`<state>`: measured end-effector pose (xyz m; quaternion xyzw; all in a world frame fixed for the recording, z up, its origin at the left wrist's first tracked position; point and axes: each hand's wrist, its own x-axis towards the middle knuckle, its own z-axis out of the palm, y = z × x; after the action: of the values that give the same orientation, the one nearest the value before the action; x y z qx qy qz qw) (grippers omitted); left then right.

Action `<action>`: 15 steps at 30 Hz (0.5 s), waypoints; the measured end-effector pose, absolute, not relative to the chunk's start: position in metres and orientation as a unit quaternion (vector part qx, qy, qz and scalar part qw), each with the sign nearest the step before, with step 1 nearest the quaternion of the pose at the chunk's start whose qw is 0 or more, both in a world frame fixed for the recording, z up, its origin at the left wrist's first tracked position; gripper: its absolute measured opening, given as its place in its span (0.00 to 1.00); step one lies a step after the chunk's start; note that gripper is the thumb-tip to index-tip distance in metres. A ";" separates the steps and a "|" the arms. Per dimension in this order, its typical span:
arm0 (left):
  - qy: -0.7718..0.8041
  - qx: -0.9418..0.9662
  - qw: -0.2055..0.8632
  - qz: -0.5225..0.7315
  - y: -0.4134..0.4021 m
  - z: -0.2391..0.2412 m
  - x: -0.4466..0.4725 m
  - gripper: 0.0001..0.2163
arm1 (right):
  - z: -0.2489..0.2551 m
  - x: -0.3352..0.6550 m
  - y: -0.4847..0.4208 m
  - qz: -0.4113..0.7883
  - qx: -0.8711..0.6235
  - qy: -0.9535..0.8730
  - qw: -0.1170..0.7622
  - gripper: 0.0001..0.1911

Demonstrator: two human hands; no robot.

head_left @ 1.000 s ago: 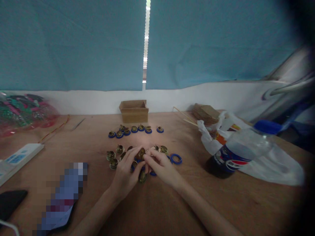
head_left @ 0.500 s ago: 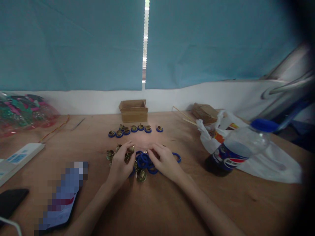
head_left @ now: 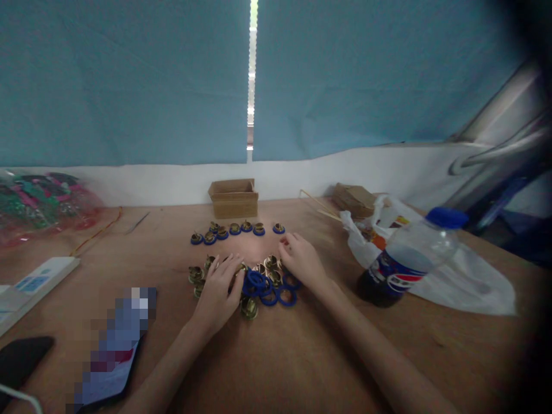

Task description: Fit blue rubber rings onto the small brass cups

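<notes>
A pile of small brass parts point(head_left: 271, 264) and loose blue rings point(head_left: 257, 280) lies mid-table. My left hand point(head_left: 219, 288) rests on the pile's left side, fingers stretched flat over the brass pieces, holding nothing I can see. My right hand point(head_left: 302, 261) is at the pile's far right edge, its fingers curled together; what they pinch is hidden. Just beyond it a row of brass parts seated in blue rings point(head_left: 235, 230) runs across the table, ending at a single piece point(head_left: 279, 229) close to my right fingertips.
A small open cardboard box point(head_left: 234, 198) stands behind the row. A cola bottle point(head_left: 407, 259) lies on a white plastic bag point(head_left: 466, 282) at the right. At the left are a power strip point(head_left: 32, 282), a phone point(head_left: 114, 351) and a bag of coloured items point(head_left: 38, 201).
My right hand has lifted off the pile and moved away from me toward the right end of the row. My left hand has flattened onto the brass parts. More blue rings now show.
</notes>
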<state>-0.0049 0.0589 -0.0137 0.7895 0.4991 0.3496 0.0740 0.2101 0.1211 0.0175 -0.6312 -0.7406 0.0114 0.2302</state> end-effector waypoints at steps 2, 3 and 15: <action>0.507 0.782 0.069 0.357 0.059 -0.013 -0.005 0.17 | 0.015 0.218 0.147 0.018 -0.660 -0.717 0.224 0.08; 0.511 0.777 0.064 0.361 0.059 -0.013 -0.005 0.17 | 0.014 0.221 0.160 0.024 -0.675 -0.704 0.220 0.09; 0.501 0.745 0.073 0.435 0.057 -0.001 -0.007 0.11 | 0.010 0.211 0.207 0.073 -0.693 -0.669 0.258 0.08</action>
<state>-0.0066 0.0568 -0.0009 0.7447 0.5008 0.4350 0.0727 0.2109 0.2073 0.0102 -0.6931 -0.6692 0.0728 0.2579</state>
